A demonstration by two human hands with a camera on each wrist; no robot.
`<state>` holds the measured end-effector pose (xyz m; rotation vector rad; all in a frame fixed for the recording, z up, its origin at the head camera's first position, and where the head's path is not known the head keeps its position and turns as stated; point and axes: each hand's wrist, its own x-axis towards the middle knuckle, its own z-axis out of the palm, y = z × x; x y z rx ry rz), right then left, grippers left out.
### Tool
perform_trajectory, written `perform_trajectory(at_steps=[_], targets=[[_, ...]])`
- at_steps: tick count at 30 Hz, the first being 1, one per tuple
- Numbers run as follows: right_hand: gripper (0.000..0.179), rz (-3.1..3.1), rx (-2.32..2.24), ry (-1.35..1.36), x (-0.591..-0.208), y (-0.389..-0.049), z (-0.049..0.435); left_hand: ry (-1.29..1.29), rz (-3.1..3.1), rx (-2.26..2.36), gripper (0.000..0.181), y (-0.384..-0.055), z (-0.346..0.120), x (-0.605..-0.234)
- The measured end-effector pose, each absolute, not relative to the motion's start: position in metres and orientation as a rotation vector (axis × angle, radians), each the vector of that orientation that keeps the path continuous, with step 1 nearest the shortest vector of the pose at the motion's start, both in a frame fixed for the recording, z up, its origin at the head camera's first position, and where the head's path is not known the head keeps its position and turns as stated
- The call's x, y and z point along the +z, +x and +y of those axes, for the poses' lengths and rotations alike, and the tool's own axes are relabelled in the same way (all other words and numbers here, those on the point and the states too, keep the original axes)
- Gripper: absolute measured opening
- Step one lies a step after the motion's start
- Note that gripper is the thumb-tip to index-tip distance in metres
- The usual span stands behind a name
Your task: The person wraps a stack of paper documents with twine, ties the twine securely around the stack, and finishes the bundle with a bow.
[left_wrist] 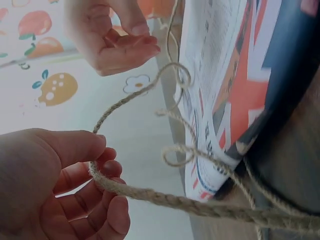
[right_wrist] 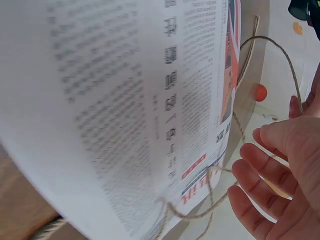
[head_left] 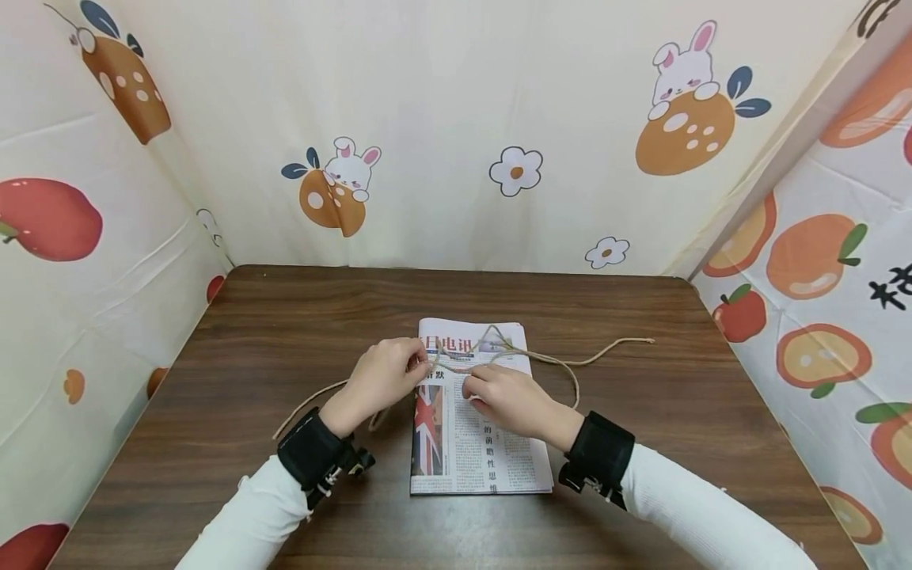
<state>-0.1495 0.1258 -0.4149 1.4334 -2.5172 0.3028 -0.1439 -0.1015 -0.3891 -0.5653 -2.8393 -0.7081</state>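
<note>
A folded newspaper lies on the table, with a thin twine rope looped loosely over its upper part. My left hand is at the paper's left edge. Thumb and fingers pinch the rope, as the left wrist view shows. Above the middle of the newspaper hovers my right hand, its fingers loosely curved. Nothing shows between those fingers in the right wrist view, where the right hand is beside the rope loops.
The brown wooden table has fabric walls with fruit and rabbit prints behind it and at both sides. One rope tail reaches toward the right, another toward the left. A black band sits on each wrist.
</note>
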Motion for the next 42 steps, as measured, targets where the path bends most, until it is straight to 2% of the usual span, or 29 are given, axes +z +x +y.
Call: perform_trajectory(at_steps=[10,22,37,42], targets=[[0.008,-2.500,0.259,1.501,-0.411,-0.158,0.095,-0.532,-2.861,-0.766,0.007,-0.166,-0.120,-0.389],[0.022,-2.447,0.192,1.493,-0.417,-0.168,0.078,-0.494,-2.893,-0.756,0.008,-0.182,-0.135,-0.399],[0.025,-2.549,-0.027,1.452,-0.424,-0.167,0.066,-0.485,-2.932,-0.758,0.009,-0.188,-0.142,-0.406],[0.019,-2.562,-0.031,1.418,-0.430,-0.166,0.068,-0.480,-2.953,-0.770,0.008,-0.188,-0.143,-0.405]])
